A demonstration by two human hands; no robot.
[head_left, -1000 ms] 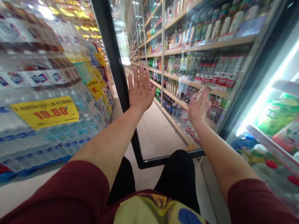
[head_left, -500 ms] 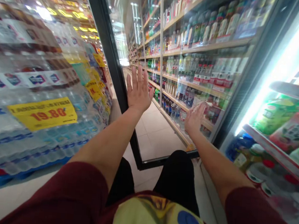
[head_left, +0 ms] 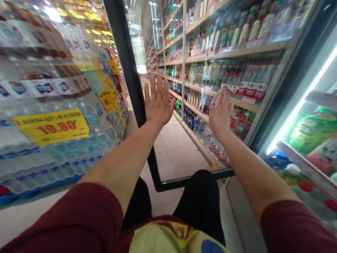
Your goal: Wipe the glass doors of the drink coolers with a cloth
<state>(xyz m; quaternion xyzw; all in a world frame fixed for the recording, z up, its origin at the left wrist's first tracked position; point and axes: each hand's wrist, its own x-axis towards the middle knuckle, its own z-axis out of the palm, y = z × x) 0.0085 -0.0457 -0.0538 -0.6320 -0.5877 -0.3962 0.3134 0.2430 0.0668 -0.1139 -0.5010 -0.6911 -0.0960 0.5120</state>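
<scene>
A glass cooler door with a black frame stands swung out into the aisle in front of me. My left hand is flat against the glass near the door's black left edge, fingers spread and pointing up. My right hand is raised against the same pane further right, fingers stretched out and holding nothing; it is slightly smeared by motion. Through the glass I see shelves of bottled drinks running down the aisle.
Shrink-wrapped packs of bottled water with a yellow price tag are stacked on the left. The lit inside of the cooler with green drink packs and bottle caps is at right. Pale floor tiles run ahead.
My right hand dipped on the glass, then rose and shifted a little left. My left hand stayed in place on the door.
</scene>
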